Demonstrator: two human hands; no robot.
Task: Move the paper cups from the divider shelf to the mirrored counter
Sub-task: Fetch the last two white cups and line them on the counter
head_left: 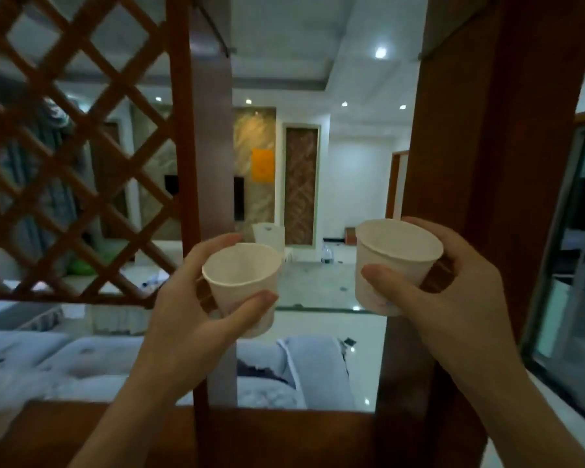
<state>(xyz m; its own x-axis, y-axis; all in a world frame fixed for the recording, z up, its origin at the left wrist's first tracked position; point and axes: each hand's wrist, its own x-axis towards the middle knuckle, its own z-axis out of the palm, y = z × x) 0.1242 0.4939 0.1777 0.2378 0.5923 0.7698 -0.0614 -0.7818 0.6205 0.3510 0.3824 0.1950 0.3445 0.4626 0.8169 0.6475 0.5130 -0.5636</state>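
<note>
Two paper cups are being held up in mid-air, one per hand, right in front of the wooden divider (487, 130).

The left cup (242, 282) is being held by the left hand (183, 309). The thumb is being pressed on the near side and the fingers are curled round the far side, so that grip is clamped on the cup. It's being tipped a bit, with its open mouth turned toward the camera.

Same deal on the other side. The right cup (392, 261) is being held by the right hand (460, 298), thumb across the near wall and fingers wrapped behind, so that grip is clamped on its cup too. This cup is being held a touch higher than the left one, and the two are well apart.

Both are being held clear above the ledge (284, 434) at the bottom of the view. The left cup is being seen in the opening between the posts, and the right one is overlapping the right post.

A lattice (65, 146) is being shown on the left. Through the gap, a grey sofa (98, 366), an orange patch (263, 165) on the far wall and a window (581, 265) are being shown, all a bit blurry.
</note>
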